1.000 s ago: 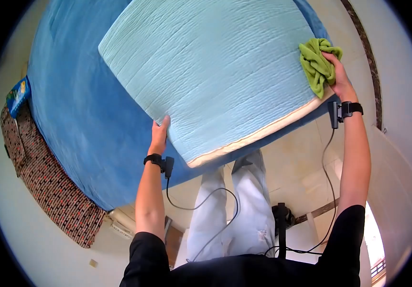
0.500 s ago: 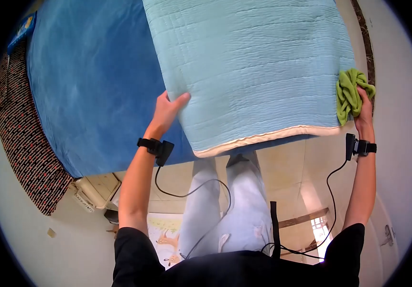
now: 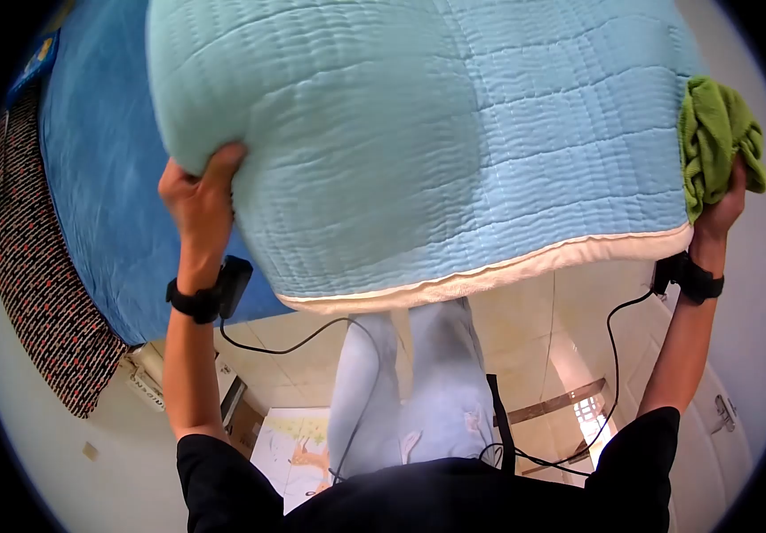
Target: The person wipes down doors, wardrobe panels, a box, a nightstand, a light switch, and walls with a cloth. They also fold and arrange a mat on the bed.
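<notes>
A light blue quilted blanket [image 3: 570,160] with a cream border along its near edge is lifted toward me over the bed. My left hand [image 3: 201,200] is closed around the blanket's left edge, thumb on top. At the far right, my right hand [image 3: 725,204] is closed on a crumpled green cloth [image 3: 716,133], beside the blanket's right edge. Whether its fingers also pinch the blanket is hidden. Under the blanket, a darker blue sheet [image 3: 99,169] covers the bed on the left.
A black patterned fabric [image 3: 41,293] hangs at the bed's left side. My legs [image 3: 365,382] stand at the bed's near edge on a tiled floor. Cables [image 3: 303,346] run from both wrist straps. A white door [image 3: 712,409] with a handle is at lower right.
The blanket's left edge has risen and moved left with my left hand, covering more of the blue sheet. My right hand and the green cloth have shifted right.
</notes>
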`<state>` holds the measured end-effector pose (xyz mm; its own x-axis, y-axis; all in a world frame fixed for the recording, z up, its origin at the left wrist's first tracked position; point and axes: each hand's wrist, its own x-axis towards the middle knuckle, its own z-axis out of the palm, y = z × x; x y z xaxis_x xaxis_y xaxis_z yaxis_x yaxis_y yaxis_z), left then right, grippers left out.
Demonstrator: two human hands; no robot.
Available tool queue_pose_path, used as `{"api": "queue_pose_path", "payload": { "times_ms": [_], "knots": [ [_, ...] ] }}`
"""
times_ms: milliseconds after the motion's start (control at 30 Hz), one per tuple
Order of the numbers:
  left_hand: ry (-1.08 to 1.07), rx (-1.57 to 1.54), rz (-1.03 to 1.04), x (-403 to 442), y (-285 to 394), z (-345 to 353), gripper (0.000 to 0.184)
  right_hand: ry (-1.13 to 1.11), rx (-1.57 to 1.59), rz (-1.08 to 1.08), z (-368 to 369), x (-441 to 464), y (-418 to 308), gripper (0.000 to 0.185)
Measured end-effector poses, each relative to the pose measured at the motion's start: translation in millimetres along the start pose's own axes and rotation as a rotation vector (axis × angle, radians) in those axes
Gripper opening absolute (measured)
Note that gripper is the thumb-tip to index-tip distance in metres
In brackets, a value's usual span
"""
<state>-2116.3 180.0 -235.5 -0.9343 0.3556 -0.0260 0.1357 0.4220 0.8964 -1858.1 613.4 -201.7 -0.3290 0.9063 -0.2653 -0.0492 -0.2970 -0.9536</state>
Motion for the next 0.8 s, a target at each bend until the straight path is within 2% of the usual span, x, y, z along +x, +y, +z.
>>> {"api": "queue_pose_path", "payload": {
  "times_ms": [33,100,133,167,200,233,267,300,333,367,433,467,567,633,700,800],
  "knots": [
    [0.005,-0.045,0.03,-3,-2,-4,0.025,0.077,0.001,-0.017,7,-4,-2,0.051],
    [0.014,-0.145,0.098,-6,-6,-11,0.029,-0.532,0.244,0.132,-57,41,15,0.052],
    [-0.006,-0.16,0.024,-5,-13,-16,0.038,-0.836,0.367,0.197,-44,33,7,0.052],
    [-0.022,-0.173,-0.108,-2,-21,-15,0.04,0.032,0.04,0.157,-25,23,12,0.053],
    [-0.034,-0.182,-0.24,6,-25,-11,0.042,-0.211,0.036,0.199,-67,52,35,0.048],
    [-0.041,-0.191,-0.37,15,-35,-5,0.044,-0.24,-0.117,0.214,-59,52,47,0.045],
    [-0.104,-0.178,-0.505,26,-64,-1,0.047,-0.171,-0.206,0.307,-55,59,69,0.041],
    [-0.166,-0.165,-0.637,36,-103,6,0.049,-0.096,-0.254,0.288,-50,61,100,0.039],
    [-0.197,-0.106,-0.656,41,-145,22,0.054,-0.003,-0.308,0.288,-52,63,131,0.042],
    [-0.228,-0.043,-0.675,42,-178,31,0.059,0.052,-0.281,0.234,-53,57,156,0.042],
    [-0.197,0.147,-0.857,32,-197,44,0.063,0.118,-0.146,0.169,-35,20,169,0.039],
    [-0.167,0.013,-0.844,23,-216,47,0.07,0.107,-0.073,0.171,-29,0,167,0.038],
    [-0.234,-0.251,-0.648,-28,-194,42,0.065,0.076,0.0,0.178,-21,-66,174,0.034],
    [-0.244,-0.181,-0.598,-70,-207,37,0.062,0.069,0.004,0.217,-4,-105,181,0.034],
    [-0.247,-0.134,-0.678,-93,-200,32,0.064,-0.048,-0.062,0.27,1,-138,196,0.038],
    [-0.266,-0.279,-0.781,-95,-187,27,0.06,-0.196,-0.058,0.305,25,-179,202,0.033]
  ]
}}
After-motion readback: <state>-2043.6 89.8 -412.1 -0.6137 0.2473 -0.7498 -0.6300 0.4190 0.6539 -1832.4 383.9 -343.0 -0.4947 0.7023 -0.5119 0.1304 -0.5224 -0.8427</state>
